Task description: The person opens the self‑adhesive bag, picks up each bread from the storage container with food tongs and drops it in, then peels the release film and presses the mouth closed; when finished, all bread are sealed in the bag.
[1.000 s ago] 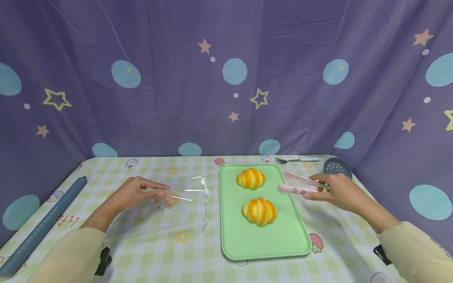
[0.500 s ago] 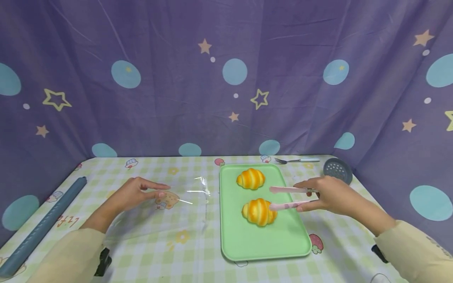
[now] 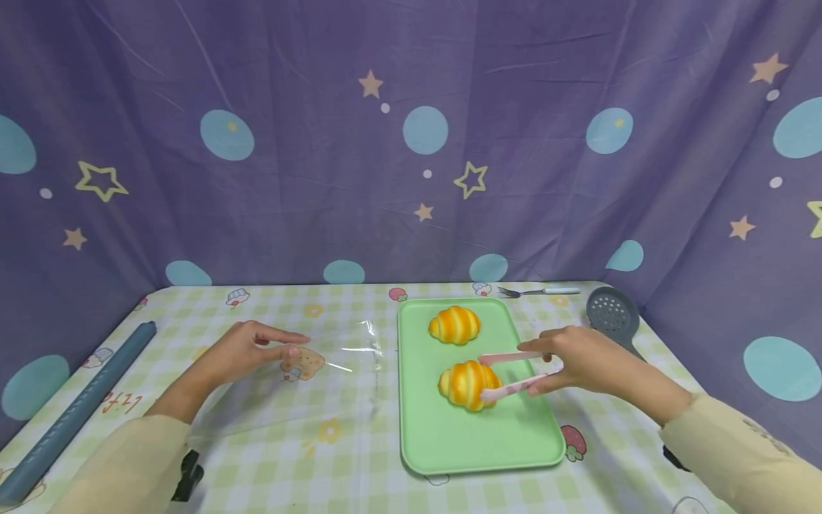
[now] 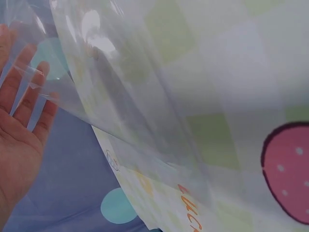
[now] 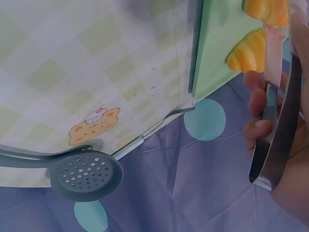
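Observation:
My right hand [image 3: 578, 360] grips metal tongs [image 5: 277, 128] with pink tips. In the head view the spread tips lie on either side of the nearer croissant-shaped roll [image 3: 467, 386], overlapping its right part. Another roll [image 3: 455, 325] lies farther back on the same green tray [image 3: 481, 450]. At the left, my left hand [image 3: 247, 350] has its thumb apart from its fingers at the edge of a clear plastic bag [image 3: 349, 385]. The left wrist view shows straight, spread fingers [image 4: 29, 99] with the clear film [image 4: 120, 87] over their tips.
A blue-grey rod-like bar [image 3: 83, 403] lies along the table's left side. Behind the tray is a fork [image 3: 546, 290] with a pale handle. A grey slotted spoon [image 3: 613, 314] lies at the back right, beyond my right hand. A purple curtain [image 3: 321, 143] hangs behind the checked tablecloth [image 3: 270, 471].
My right hand has moved left and toward me with the tongs, from the tray's right edge to the nearer roll. The left hand and the bag have stayed put.

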Tool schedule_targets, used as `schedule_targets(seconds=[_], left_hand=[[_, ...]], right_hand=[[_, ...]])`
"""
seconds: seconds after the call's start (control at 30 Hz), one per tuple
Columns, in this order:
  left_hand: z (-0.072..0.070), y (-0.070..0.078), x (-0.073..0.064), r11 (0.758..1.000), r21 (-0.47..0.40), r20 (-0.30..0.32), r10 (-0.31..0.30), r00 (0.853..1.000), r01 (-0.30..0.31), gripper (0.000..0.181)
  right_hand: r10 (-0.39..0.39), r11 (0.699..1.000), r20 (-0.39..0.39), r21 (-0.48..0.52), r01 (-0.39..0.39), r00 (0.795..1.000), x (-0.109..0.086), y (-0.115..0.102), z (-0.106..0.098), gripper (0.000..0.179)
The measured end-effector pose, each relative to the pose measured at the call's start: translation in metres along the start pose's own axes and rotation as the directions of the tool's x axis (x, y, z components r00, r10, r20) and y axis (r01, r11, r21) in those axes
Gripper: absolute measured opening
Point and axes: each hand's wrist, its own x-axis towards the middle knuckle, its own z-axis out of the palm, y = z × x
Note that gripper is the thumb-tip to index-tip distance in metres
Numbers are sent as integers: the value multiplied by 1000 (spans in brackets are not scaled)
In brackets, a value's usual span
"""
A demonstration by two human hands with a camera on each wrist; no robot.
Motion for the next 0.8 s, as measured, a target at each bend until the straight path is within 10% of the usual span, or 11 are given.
schedule_targets(seconds=[0.37, 0.8], left_hand=[[0, 2, 0, 1000, -22, 11, 4, 1000, -3, 24], [-1, 2, 1, 998, -58, 33, -10, 999, 12, 26]], right_hand=[[37, 993, 149, 109, -54, 988, 3, 1, -5, 64], [33, 987, 105, 150, -49, 994, 4, 5, -2, 52]])
